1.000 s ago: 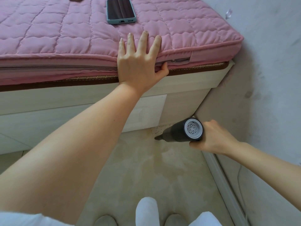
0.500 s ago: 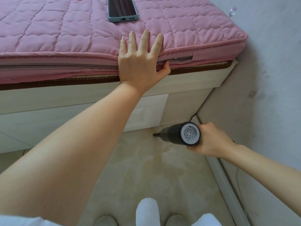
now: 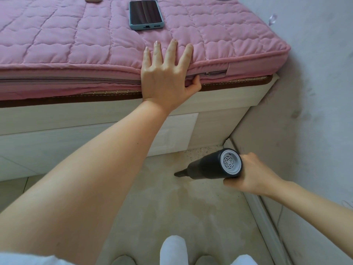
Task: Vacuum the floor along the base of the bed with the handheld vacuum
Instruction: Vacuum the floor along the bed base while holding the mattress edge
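The left hand (image 3: 166, 81) lies flat on the edge of the bed (image 3: 76, 54), fingers (image 3: 172, 48) straight and spread on the pink cover, thumb pressed against its side. The right hand (image 3: 252, 175) grips the vacuum (image 3: 212, 165), fingers curled round its handle. The nozzle points left, low over the floor (image 3: 162, 207) near the bed's base. A phone (image 3: 146, 14) lies on the bed.

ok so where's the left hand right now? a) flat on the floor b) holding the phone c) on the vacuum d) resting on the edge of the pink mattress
d: the left hand rests with its fingers spread over the edge of the pink mattress, while the phone lies untouched farther back and the right hand grips the handheld vacuum.
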Demonstrator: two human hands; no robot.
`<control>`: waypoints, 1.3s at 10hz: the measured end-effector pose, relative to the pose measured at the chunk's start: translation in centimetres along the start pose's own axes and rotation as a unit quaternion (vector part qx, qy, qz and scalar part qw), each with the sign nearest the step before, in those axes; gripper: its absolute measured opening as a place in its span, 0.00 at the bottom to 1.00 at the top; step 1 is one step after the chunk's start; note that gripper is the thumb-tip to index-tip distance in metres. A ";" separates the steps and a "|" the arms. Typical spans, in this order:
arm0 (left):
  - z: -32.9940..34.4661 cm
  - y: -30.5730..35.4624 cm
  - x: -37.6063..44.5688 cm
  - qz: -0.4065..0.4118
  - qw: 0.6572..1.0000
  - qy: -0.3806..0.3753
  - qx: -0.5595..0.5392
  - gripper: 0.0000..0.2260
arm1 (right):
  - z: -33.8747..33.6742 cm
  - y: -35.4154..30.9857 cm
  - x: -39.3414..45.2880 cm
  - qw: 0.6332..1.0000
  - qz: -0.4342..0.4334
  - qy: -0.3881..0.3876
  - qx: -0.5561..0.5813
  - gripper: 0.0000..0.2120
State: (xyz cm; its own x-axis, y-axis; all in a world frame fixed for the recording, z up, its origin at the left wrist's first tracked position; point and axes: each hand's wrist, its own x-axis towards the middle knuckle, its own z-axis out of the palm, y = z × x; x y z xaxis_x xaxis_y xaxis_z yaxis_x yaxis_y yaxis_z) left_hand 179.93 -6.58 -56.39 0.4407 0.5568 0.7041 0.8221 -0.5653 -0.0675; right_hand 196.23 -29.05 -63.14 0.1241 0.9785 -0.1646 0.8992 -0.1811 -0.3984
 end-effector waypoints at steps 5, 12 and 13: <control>0.1 0.0 0.0 0.002 1.000 0.004 0.002 0.28 | 4.5 -0.5 1.0 0.966 0.139 0.149 0.161 0.09; 0.1 -0.1 0.0 -0.001 1.000 -0.001 0.002 0.28 | 4.2 1.6 0.1 0.941 0.183 0.168 0.230 0.06; 0.1 0.0 0.0 0.000 1.000 0.001 0.002 0.28 | 3.9 2.2 -0.1 0.943 0.180 0.177 0.217 0.06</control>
State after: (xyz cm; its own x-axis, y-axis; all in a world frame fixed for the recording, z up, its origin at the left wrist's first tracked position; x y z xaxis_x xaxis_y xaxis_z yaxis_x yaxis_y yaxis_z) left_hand 179.94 -6.48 -56.43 0.4392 0.5560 0.7056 0.8238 -0.5626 -0.0695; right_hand 196.59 -29.92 -67.52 0.5900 0.8035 -0.0790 0.5246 -0.4559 -0.7190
